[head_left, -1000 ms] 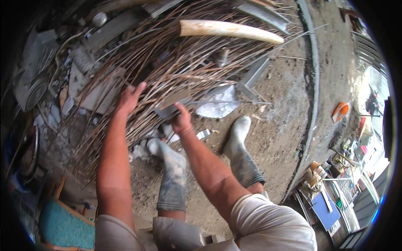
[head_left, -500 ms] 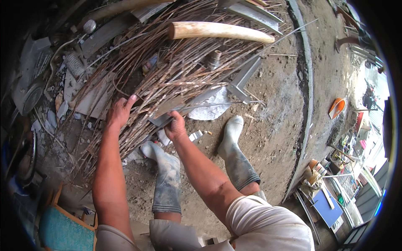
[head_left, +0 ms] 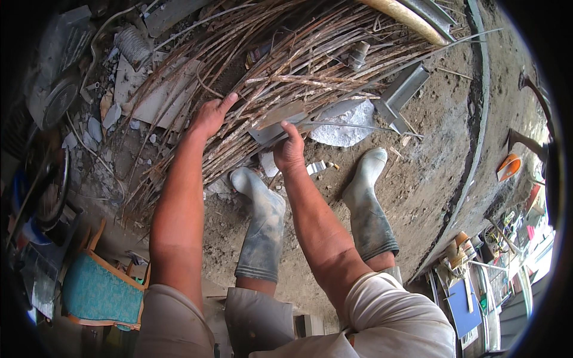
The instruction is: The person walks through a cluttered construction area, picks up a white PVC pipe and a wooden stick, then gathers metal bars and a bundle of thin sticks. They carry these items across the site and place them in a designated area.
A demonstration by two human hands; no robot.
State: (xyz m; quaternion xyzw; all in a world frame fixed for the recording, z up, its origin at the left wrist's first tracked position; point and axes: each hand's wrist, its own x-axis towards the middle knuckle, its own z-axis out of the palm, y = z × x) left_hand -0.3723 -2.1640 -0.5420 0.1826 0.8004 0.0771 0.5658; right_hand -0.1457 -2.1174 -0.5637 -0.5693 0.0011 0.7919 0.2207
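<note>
A large bundle of long, rusty steel rods (head_left: 280, 89) lies slantwise in front of me. My left hand (head_left: 210, 117) is at its near left side, thumb stretched along the rods and fingers curled under, mostly hidden. Farther right, my right hand (head_left: 289, 149) grips the near edge of the bundle, its thumb up beside a flat grey metal piece (head_left: 267, 132). The fingers of that hand are out of sight below. Just beyond it, a thin rod extends over a white stone slab (head_left: 343, 124).
My rubber boots (head_left: 260, 218) stand close to the bundle. A bent metal profile (head_left: 401, 95) and a thick wooden pole (head_left: 412, 21) lie at the far right. Rubble and a coiled hose (head_left: 132, 46) are at left, a turquoise chair (head_left: 102, 289) nearer, an orange slipper (head_left: 509, 167) far right.
The view has shifted, so the bundle, both hands and the boots now appear farther right and the bundle higher. Both hands keep about the same place on the rods.
</note>
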